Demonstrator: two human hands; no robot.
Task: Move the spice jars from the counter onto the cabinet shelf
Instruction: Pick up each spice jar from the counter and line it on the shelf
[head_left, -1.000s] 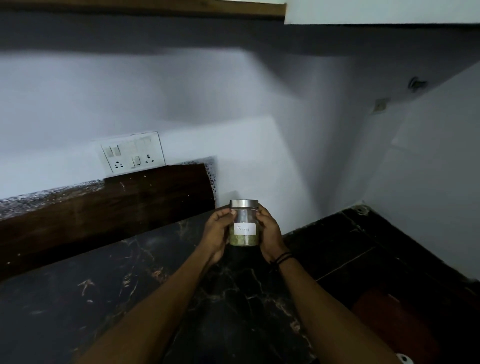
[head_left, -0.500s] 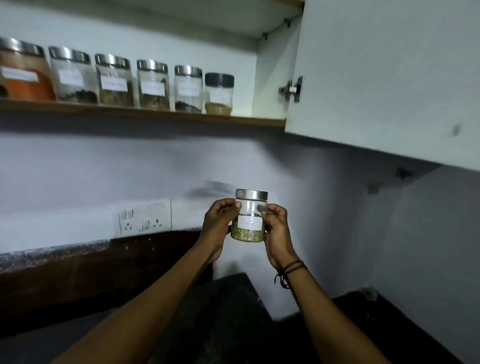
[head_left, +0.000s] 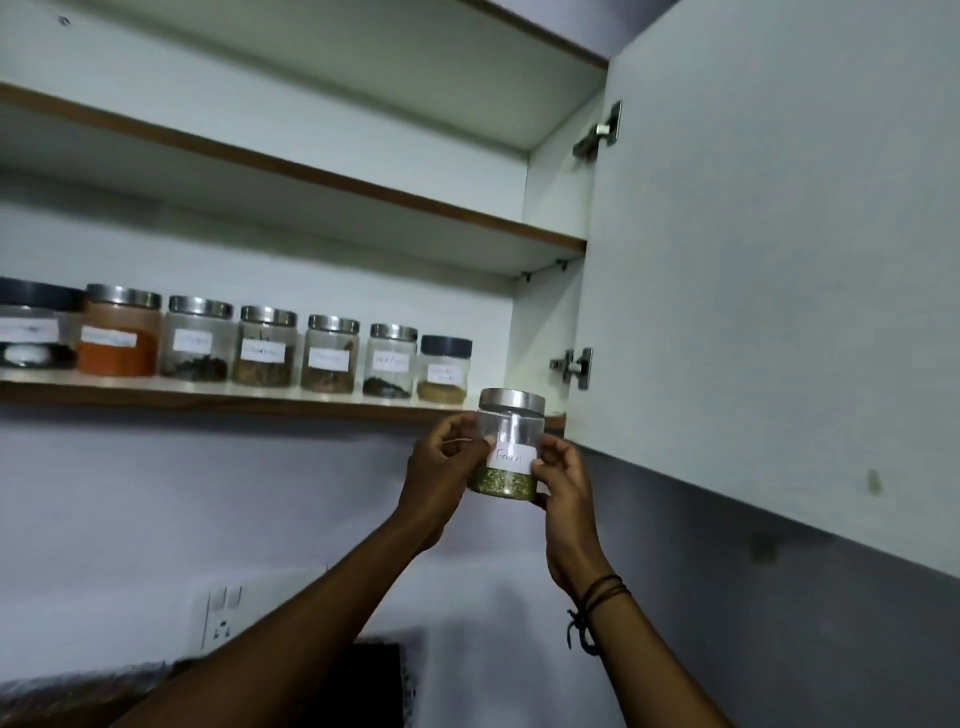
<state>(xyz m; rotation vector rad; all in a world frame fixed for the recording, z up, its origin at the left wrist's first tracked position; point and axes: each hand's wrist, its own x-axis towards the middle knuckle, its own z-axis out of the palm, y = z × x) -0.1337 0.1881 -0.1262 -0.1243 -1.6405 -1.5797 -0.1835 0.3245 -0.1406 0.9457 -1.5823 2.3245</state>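
A clear spice jar (head_left: 509, 441) with a steel lid, a white label and green seeds at its bottom is held up in both hands. My left hand (head_left: 439, 470) grips its left side and my right hand (head_left: 563, 478) its right side. The jar is upright, just below and in front of the right end of the lower cabinet shelf (head_left: 234, 399). Several labelled spice jars (head_left: 265, 347) stand in a row on that shelf; the rightmost, a dark-lidded jar (head_left: 444, 370), is just left of and above the held jar.
The open white cabinet door (head_left: 769, 291) hangs on the right with two hinges, close to my right hand. An upper shelf (head_left: 311, 179) holds nothing visible. A wall socket (head_left: 223, 618) sits below on the grey wall.
Both hands have lifted the jar from above the counter up to the level of the shelf edge. The view has tilted upward, so the cabinet interior now shows.
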